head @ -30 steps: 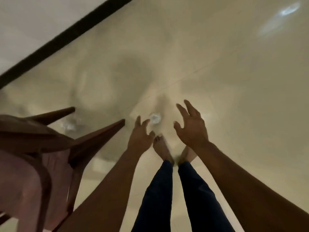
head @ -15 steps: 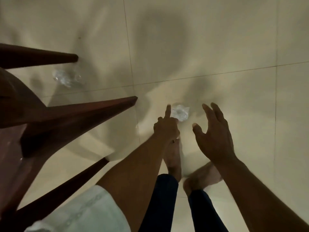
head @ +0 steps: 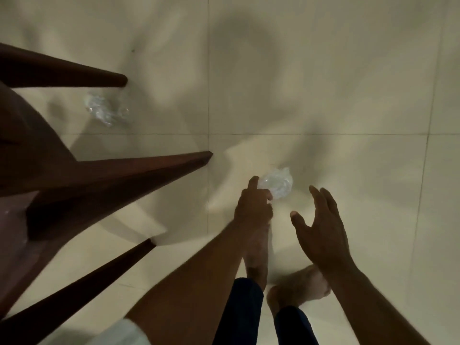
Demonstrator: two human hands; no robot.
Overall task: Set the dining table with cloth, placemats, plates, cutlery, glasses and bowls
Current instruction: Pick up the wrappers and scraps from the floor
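Left hand (head: 254, 207) pinches the crumpled wrapper (head: 276, 183) off the floor (head: 323, 83), apparently clearing litter; right hand (head: 321, 227) hovers near, fingers spread, empty.

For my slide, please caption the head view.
Left hand touches crumpled plastic on the floor; right hand open.

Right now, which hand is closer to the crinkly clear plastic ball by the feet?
Left. The left hand touches the crumpled plastic at its near-left edge, index finger alongside it. The right hand hangs open off to the plastic's right, apart from it.
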